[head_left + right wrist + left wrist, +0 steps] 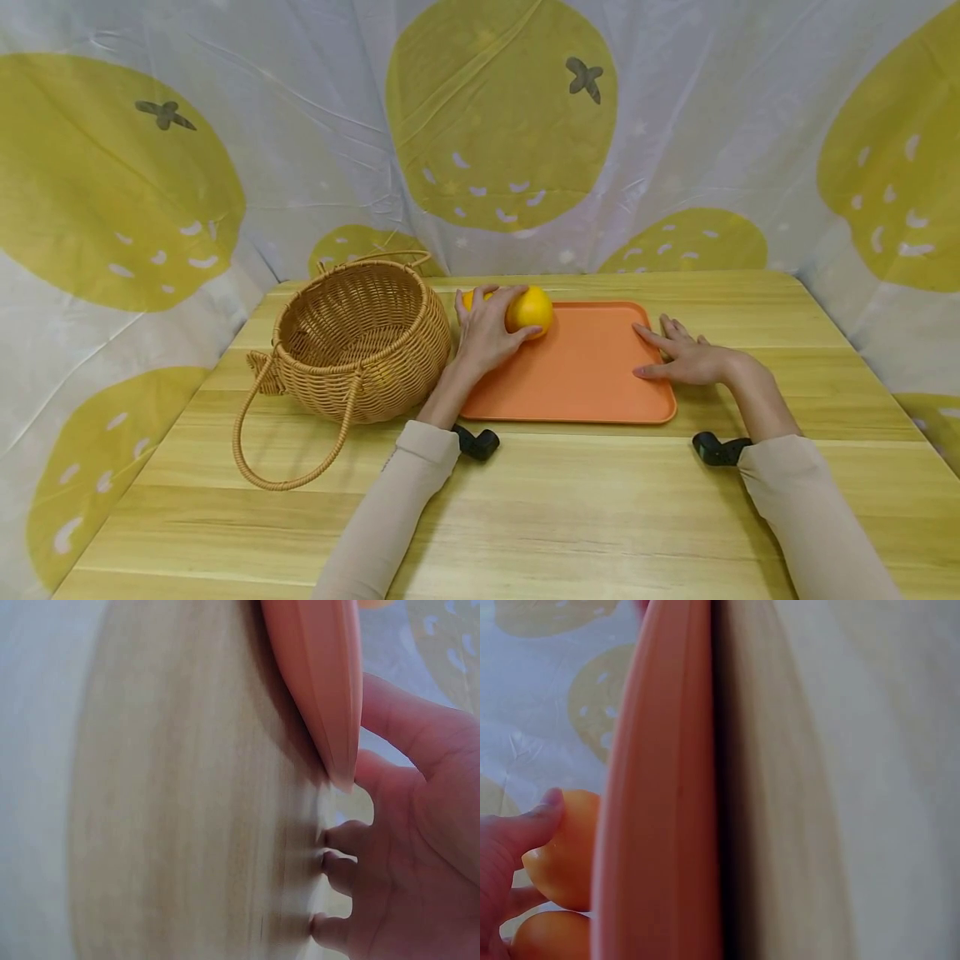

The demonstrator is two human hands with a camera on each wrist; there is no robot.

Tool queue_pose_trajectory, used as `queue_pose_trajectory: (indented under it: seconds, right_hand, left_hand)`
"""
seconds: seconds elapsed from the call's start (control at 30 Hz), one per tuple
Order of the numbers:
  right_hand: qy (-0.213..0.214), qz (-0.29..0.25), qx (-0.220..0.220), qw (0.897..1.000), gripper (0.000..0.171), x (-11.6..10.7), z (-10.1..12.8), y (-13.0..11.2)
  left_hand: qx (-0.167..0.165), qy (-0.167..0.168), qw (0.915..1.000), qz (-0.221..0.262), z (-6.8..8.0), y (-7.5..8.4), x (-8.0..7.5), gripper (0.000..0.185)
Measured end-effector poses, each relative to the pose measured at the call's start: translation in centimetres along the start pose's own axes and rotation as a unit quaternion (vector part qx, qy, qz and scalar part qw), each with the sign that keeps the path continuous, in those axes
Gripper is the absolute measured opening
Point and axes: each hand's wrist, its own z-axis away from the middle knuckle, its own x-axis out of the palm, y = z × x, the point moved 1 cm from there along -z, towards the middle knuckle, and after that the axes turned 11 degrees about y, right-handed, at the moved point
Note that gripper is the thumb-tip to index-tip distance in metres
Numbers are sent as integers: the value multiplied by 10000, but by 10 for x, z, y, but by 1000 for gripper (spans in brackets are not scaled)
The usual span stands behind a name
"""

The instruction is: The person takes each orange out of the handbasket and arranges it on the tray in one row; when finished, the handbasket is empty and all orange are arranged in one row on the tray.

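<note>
At the back left corner of an orange tray (585, 367), my left hand (487, 329) grips a round orange (530, 310) with the thumb at its near side. Another orange (469, 300) shows partly behind the fingers; the hand hides the rest of it. Both fruits also appear in the left wrist view, the gripped orange (566, 855) above the second orange (551, 937), partly behind the tray rim (656, 787). At the tray's right edge my right hand (693, 360) has its fingers spread, thumb and index touching the rim, other fingertips on the table.
A round wicker basket (397, 375) stands left of the tray, close to my left forearm. Its looped handle (300, 479) hangs down toward the front, and another handle (408, 252) lies at the back. A fruit-print cloth (675, 125) hangs behind the wooden table (585, 508).
</note>
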Motion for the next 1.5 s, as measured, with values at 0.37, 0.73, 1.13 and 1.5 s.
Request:
queue_pose_trajectory:
  seconds: [0.37, 0.73, 1.13, 1.5]
  right_hand:
    - [-3, 2, 14, 10000, 98, -1, 1, 0]
    - [-7, 27, 13, 10000, 96, -1, 0, -2]
    - [104, 33, -8, 9999, 112, 6, -11, 25]
    - [103, -17, -5, 9999, 118, 10, -18, 36]
  left_hand:
    - [-22, -173, 9997, -159, -1, 0, -2, 64]
    - [-43, -263, 9996, -71, -13, 11, -22, 69]
    - [-160, -145, 9910, 1319, -72, 59, -93, 53]
    - [-513, -885, 9796, 1727, -114, 72, -161, 53]
